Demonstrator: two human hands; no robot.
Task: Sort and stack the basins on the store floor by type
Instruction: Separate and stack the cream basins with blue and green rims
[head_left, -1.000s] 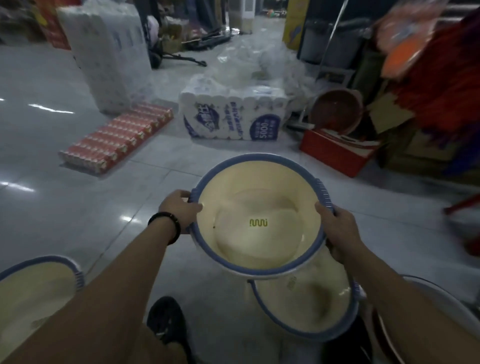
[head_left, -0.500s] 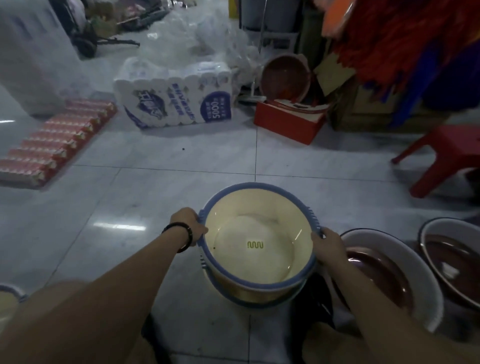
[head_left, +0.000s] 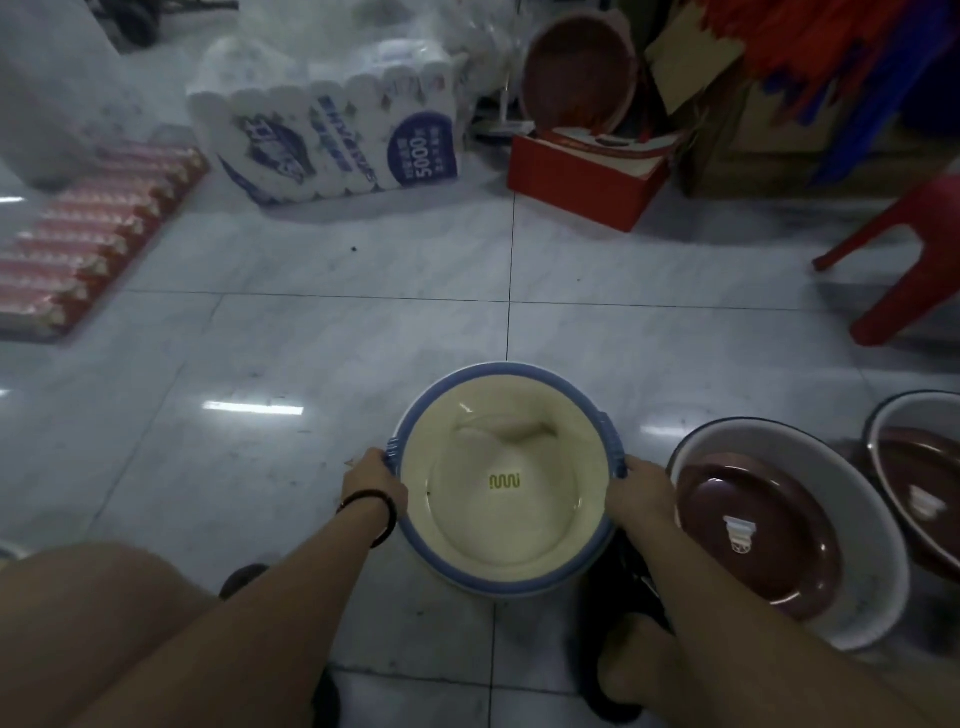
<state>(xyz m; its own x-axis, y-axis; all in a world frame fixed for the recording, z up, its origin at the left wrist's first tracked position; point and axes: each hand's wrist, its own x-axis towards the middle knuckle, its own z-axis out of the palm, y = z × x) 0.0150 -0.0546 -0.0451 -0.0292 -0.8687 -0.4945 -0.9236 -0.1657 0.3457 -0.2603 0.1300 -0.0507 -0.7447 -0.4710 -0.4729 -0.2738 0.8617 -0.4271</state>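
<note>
Cream basin (head_left: 506, 499) with blue rim, nested on another on the floor (head_left: 311, 364), gripped at opposite rims by left hand (head_left: 371, 480) and right hand (head_left: 636, 493), white-rimmed brown basins (head_left: 779, 525) set just beside on the right, tissue pack (head_left: 332, 140) seen farther back

Glossy grey marble-look floor tiles (head_left: 311, 364) mirror overhead lights; a red plastic stool (head_left: 904, 260) stands at right.
</note>
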